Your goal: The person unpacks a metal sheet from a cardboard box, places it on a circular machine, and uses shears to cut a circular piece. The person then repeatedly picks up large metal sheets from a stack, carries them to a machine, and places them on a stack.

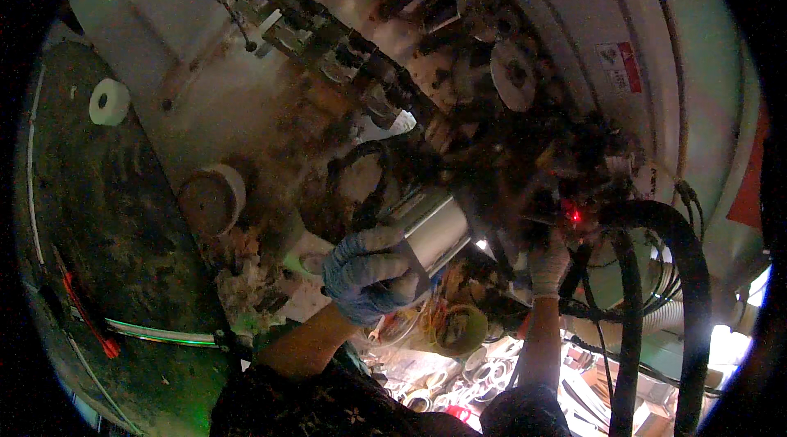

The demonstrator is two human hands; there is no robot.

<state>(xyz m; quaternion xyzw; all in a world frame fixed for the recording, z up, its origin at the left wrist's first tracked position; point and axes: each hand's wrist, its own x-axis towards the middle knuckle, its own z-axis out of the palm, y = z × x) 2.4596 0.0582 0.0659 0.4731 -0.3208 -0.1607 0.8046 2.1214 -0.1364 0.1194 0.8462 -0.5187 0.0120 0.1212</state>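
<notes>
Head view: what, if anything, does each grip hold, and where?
Left grey gloved grip: silver rectangular metal piece, by its lower left end. Right pale gloved grip: cannot be told.

A scuffed dark tabletop (123,191) carries a white roll (109,102) and perhaps a red tool (88,316)

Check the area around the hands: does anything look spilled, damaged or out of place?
Yes: pale rings lie jumbled near the lower edge, and scraps are strewn beside the dark tabletop, looking dropped rather than set down. The silver metal piece in the left hand shows no obvious damage, but the dim picture hides detail.
</notes>
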